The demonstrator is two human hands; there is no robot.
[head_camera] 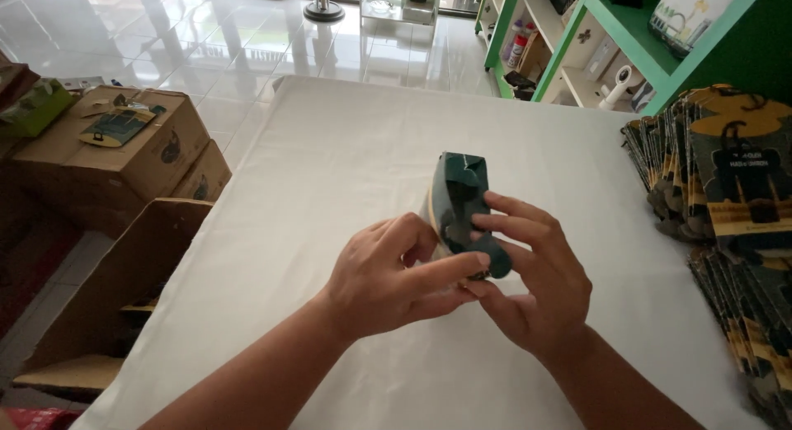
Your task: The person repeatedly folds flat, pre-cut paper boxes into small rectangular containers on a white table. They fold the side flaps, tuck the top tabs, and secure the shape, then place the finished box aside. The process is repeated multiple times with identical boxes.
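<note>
A small dark green carton [459,196] with a pale inner side stands partly folded on the white table [346,150], its flaps open at the far end. My left hand [388,275] grips its near left side, thumb and forefinger stretched across to a rounded green flap [493,258]. My right hand [536,277] holds the near right side, fingers laid over the carton's edge. Both hands meet at the carton's near end.
Stacks of flat dark green and gold card blanks [726,174] lie along the table's right edge. Brown cardboard boxes [124,150] stand on the floor at the left, one open [115,290] by the table. Green shelving [594,34] rises at the back right.
</note>
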